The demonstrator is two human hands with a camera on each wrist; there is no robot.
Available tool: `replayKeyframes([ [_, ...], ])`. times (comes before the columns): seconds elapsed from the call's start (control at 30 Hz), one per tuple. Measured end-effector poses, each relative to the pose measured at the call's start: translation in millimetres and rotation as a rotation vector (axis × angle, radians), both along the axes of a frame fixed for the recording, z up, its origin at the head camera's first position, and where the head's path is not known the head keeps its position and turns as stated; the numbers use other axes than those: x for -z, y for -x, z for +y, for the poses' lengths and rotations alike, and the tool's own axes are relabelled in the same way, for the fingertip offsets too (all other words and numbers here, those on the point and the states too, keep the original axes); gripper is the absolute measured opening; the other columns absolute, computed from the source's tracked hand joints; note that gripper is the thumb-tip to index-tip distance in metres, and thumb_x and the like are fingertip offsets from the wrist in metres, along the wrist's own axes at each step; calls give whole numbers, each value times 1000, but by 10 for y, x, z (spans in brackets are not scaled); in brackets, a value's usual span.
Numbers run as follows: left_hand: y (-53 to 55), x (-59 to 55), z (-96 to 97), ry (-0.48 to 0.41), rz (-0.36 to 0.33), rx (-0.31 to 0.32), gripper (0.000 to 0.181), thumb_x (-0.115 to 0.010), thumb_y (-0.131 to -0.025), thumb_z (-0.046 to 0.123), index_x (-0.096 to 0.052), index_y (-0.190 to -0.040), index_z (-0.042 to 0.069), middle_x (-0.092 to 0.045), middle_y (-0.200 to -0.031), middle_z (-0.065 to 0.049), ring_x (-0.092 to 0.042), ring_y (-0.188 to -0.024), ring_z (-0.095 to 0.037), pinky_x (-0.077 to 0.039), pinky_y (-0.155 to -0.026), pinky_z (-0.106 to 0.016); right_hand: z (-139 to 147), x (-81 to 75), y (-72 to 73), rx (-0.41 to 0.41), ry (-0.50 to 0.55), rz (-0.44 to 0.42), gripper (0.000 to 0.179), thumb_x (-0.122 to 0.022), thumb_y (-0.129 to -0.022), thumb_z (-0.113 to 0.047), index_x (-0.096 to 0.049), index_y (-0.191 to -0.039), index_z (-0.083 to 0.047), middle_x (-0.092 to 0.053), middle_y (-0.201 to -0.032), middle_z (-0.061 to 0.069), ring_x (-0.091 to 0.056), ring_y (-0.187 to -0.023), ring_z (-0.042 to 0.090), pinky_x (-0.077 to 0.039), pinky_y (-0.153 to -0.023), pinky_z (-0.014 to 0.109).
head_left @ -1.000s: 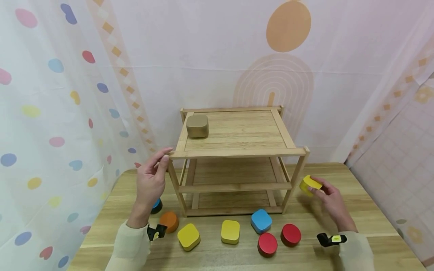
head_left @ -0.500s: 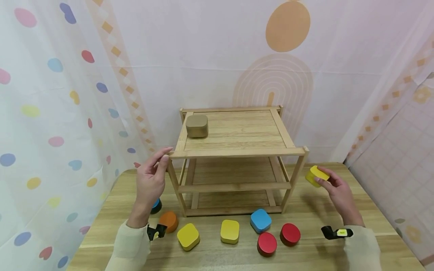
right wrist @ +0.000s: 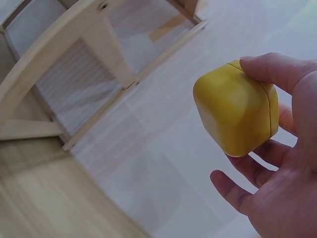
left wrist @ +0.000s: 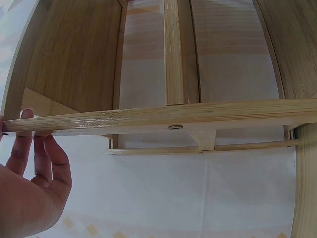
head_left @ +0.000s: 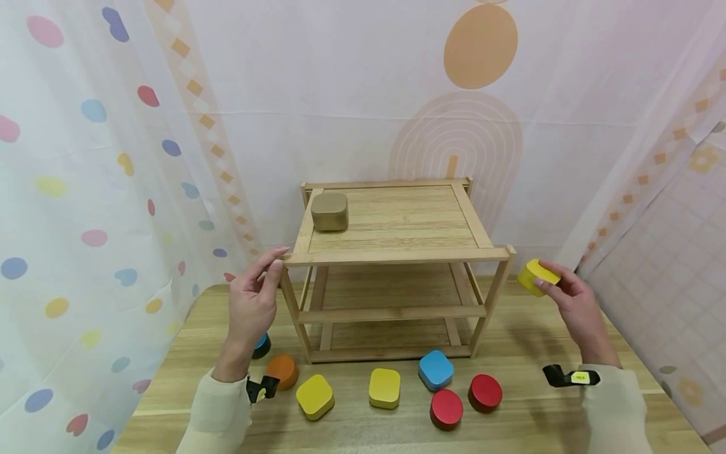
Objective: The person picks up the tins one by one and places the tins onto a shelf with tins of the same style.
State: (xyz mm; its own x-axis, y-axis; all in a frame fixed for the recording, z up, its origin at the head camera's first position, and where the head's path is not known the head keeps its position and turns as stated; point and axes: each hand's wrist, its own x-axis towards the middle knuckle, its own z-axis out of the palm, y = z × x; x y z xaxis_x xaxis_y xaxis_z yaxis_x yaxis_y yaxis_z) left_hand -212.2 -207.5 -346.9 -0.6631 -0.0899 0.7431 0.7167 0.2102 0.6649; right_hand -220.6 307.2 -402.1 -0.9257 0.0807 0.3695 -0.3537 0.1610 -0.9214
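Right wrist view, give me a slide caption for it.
Right hand holding a yellow box near a wooden shelf.

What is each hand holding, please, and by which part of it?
The right hand holds a yellow container by its opposite sides, near the seam. The left hand grips the wooden rack at its upper front left corner.

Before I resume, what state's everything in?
Wooden rack: standing, left hand gripping.
Yellow squarish tin: closed, in right hand.
Gold squarish tin: on rack.
Two yellow squarish tins: on table.
Blue squarish tin: on table.
Two red round tins: on table.
Orange round tin: on table.
Blue-topped round tin: partly hidden.
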Motion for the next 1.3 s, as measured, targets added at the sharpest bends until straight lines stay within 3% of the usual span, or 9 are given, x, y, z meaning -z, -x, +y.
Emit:
replayKeyframes([
  [0.3,0,0,3,-1,-16,-23,28,-54,-99,-4,-70,-121,3,-68,-118,-7,-31,-44,-7,-25,-38,-25,-31,-255,40,-12,74,55,38,-60,-98,-5,-59,-135,-9,-60,-116,-9,-56,-101,1,-46,-82,8],
  [0.67,16,7,-6,-13,1,11,25,-53,-99,-5,-65,-120,-8,-68,-113,7,-26,-39,-8,-21,-36,-25,-87,-590,38,22,48,80,38,-64,-97,-10,-61,-135,-10,-61,-117,-9,-56,-102,3,-43,-83,9],
  [0.97,21,7,-6,-8,-1,0,26,-53,-99,-4,-67,-121,-5,-69,-116,-1,-27,-40,-8,-22,-37,-25,-124,-734,59,-17,128,113,38,-63,-96,-6,-60,-135,-6,-62,-119,-6,-56,-104,7,-44,-86,10],
  [1.3,14,2,3,-23,-3,10,27,-53,-99,-4,-68,-121,-2,-69,-117,-3,-27,-41,-8,-22,-37,-25,-240,-947,90,0,101,121,39,-66,-95,-8,-61,-134,-6,-63,-118,-5,-56,-103,9,-43,-86,13],
])
